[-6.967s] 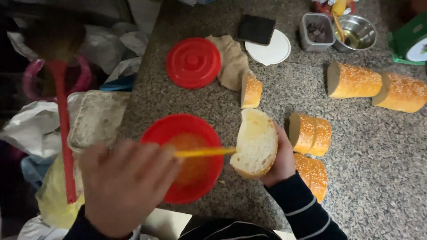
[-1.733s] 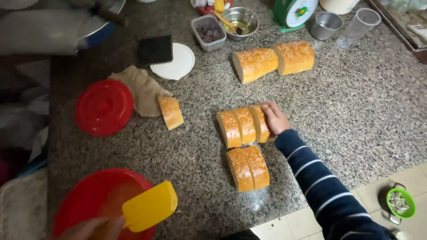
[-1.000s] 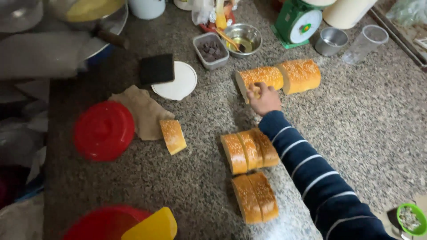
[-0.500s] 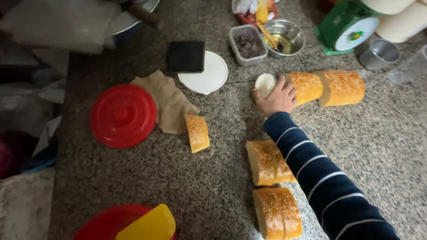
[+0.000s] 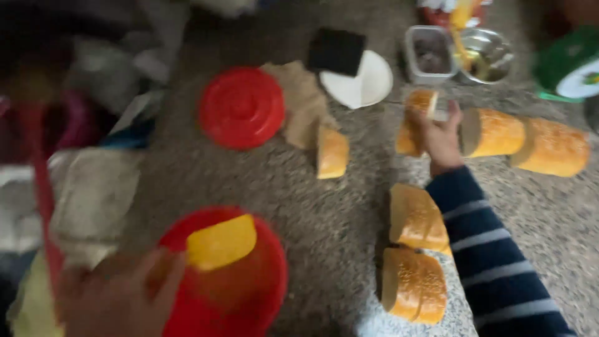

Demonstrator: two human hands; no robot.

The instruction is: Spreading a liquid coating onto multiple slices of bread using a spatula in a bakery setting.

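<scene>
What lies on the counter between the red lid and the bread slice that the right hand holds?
In the head view, a crumpled tan cloth and a lone bread piece.

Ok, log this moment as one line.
right hand: gripping bread slice | left hand: holding yellow spatula over red bowl | counter: bread pieces, red lid

Your left hand [image 5: 118, 296] is blurred and cut off by the bottom edge, hiding the yellow spatula's [image 5: 221, 241] handle. The green scale [image 5: 571, 65] runs past the right edge. The small tub's [image 5: 429, 55] contents are too blurred to tell.
</scene>
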